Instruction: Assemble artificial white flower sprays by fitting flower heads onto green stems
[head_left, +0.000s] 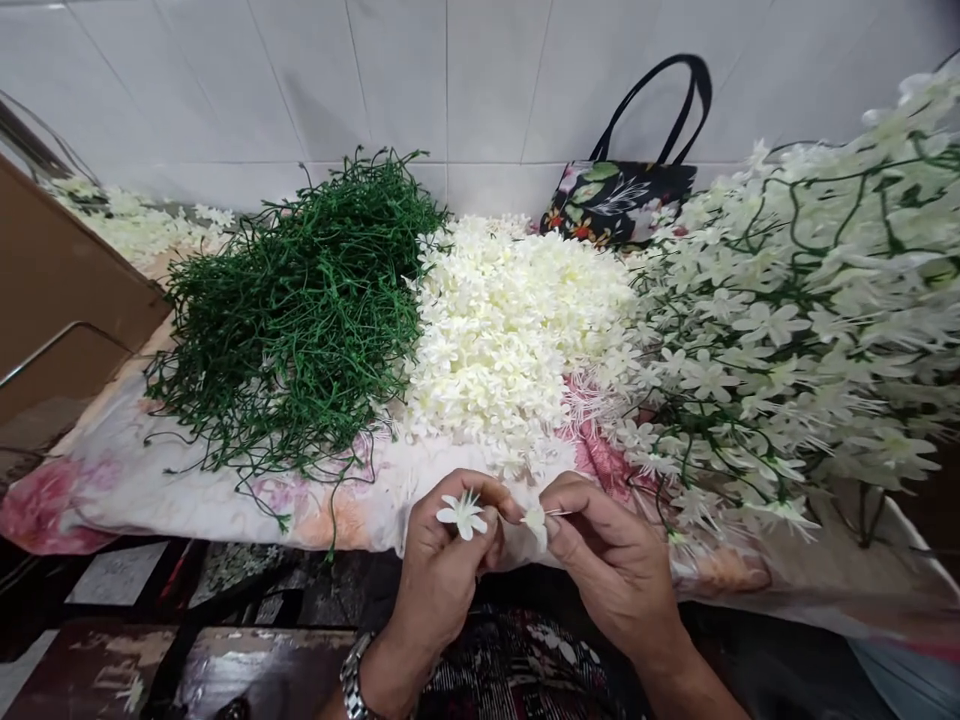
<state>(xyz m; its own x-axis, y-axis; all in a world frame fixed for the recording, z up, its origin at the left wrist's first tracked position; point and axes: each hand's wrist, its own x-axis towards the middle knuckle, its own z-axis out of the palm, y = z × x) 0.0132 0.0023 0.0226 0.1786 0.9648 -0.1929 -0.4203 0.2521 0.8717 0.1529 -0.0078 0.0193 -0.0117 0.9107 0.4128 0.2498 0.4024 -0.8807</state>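
Left hand (442, 570): white flower (463, 516) held, fingers curled toward thumb.
Right hand (619, 565): second flower (535, 524) pinched at fingertips.
Green stems (315, 300): piled beyond.

Left fingers (484, 488) pinched, right fingers (583, 496) pinched, close together

1. A cloth-covered table (199, 500) with a floral print carries a heap of white blossoms (499, 345).
2. Touching that heap's left side lies a tangle of green stems (315, 310).
3. Right of the heap, stemmed white flowers (771, 324) pile up higher.
4. Behind the heap, toward its right, stands a black flowered handbag (619, 198), base hidden.
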